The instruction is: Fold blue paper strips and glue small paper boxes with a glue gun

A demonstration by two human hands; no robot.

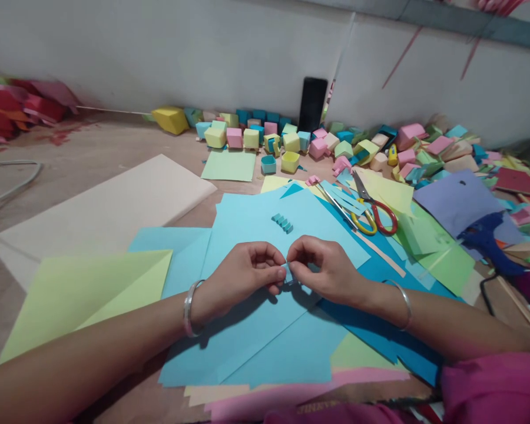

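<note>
Both hands meet over light-blue paper sheets (247, 335). My left hand (245, 268) and my right hand (322, 268) pinch a small light-blue piece of paper (290, 274) between thumbs and fingertips. Most of that piece is covered by the fingers, so its shape is unclear. Just beyond the fingertips lies a small teal pleated paper strip (282, 223). To the right of it, scissors (373, 212) with one red and one yellow handle rest on the sheets, beside a thin metal tool (335, 203).
Small folded paper boxes (251, 139) in several colours line the wall, with a dark phone (313, 104) propped upright among them. A blue glue gun (486, 241) lies at the right. Green paper (92, 288) and a large pale sheet (115, 206) spread at the left.
</note>
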